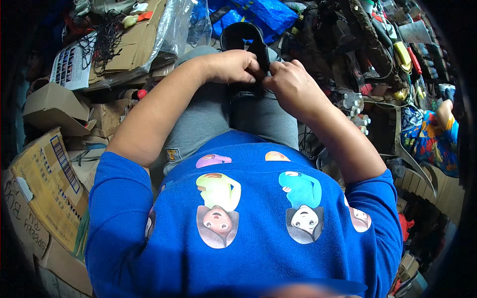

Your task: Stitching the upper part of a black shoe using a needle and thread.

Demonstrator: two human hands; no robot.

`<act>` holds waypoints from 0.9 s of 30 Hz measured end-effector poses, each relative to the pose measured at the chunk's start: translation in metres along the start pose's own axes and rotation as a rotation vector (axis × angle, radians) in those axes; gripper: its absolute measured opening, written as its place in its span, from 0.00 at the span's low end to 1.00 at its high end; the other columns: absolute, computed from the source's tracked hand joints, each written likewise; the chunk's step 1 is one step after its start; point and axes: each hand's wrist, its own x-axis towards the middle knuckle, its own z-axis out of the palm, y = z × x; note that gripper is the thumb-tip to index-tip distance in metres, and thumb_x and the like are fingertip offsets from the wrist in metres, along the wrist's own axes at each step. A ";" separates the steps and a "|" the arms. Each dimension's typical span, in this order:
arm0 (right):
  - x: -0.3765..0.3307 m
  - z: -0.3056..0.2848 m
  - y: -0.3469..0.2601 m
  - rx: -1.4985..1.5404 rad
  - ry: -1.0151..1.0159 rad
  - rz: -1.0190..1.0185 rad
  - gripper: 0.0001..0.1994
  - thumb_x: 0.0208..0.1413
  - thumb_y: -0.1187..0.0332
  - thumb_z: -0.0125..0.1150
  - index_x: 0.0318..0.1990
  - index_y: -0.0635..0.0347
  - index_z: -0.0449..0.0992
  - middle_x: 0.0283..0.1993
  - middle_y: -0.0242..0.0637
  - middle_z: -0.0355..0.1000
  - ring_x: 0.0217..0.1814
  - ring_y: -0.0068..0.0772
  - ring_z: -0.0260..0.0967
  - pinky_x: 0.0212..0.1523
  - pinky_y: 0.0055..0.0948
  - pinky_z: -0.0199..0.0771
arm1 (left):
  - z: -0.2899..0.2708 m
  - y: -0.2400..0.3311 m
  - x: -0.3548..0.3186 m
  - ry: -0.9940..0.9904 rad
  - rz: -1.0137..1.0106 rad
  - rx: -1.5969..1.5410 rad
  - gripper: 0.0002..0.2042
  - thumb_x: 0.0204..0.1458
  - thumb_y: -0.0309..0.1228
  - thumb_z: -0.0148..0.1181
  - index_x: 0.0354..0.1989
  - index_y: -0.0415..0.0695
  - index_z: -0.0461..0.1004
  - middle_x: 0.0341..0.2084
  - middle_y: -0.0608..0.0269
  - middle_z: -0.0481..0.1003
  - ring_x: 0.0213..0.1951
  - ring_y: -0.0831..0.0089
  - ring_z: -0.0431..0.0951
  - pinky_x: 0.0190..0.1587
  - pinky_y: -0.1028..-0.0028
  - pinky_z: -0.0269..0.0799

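Note:
A black item that looks like a shoe (243, 31) rests between my knees, its rounded, hollow end pointing away from me. My left hand (232, 67) comes over it from the left with fingers bent and pressed to its near part. From the right, my right hand (294, 85) pinches at its edge, close to my left fingertips. Both hands are closed. Between them the fingertips are in dark shadow, so any small thing held there cannot be made out. The near end of the shoe lies partly hidden under my hands, against my grey trousers (196, 116).
Flattened cardboard (134, 49) with tangled black cords (107, 47) lies at the far left, above an open carton (54, 107). Blue plastic sheeting (263, 17) is beyond the shoe. Clear bottles (353, 104) and crowded tools stand right. Another person's arm (443, 114) shows at far right.

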 end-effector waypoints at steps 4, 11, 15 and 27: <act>0.000 0.019 0.015 0.228 0.006 0.084 0.06 0.46 0.71 0.56 0.30 0.52 0.79 0.32 0.42 0.70 0.35 0.46 0.70 0.39 0.40 0.69 | -0.003 0.003 0.007 0.127 -0.021 0.205 0.12 0.40 0.25 0.63 0.36 0.41 0.78 0.35 0.56 0.72 0.42 0.64 0.73 0.46 0.71 0.68; 0.000 0.039 0.023 0.497 0.116 0.183 0.07 0.43 0.69 0.64 0.33 0.51 0.81 0.31 0.43 0.72 0.34 0.44 0.72 0.38 0.36 0.72 | 0.007 -0.016 0.011 0.473 0.058 0.301 0.17 0.32 0.28 0.69 0.35 0.42 0.76 0.34 0.57 0.73 0.41 0.60 0.74 0.43 0.69 0.71; -0.011 0.043 0.030 0.840 0.121 0.307 0.07 0.47 0.67 0.65 0.33 0.58 0.80 0.27 0.37 0.73 0.33 0.30 0.71 0.36 0.29 0.71 | 0.035 0.009 -0.020 0.917 -0.062 0.345 0.25 0.36 0.30 0.68 0.46 0.43 0.68 0.44 0.55 0.68 0.48 0.56 0.70 0.48 0.64 0.68; -0.076 0.050 0.102 1.258 0.023 0.653 0.13 0.56 0.61 0.57 0.43 0.58 0.77 0.40 0.25 0.73 0.44 0.24 0.67 0.50 0.28 0.64 | 0.001 0.017 -0.092 0.729 -0.365 -0.324 0.15 0.58 0.39 0.50 0.29 0.38 0.72 0.22 0.61 0.70 0.27 0.72 0.72 0.40 0.71 0.68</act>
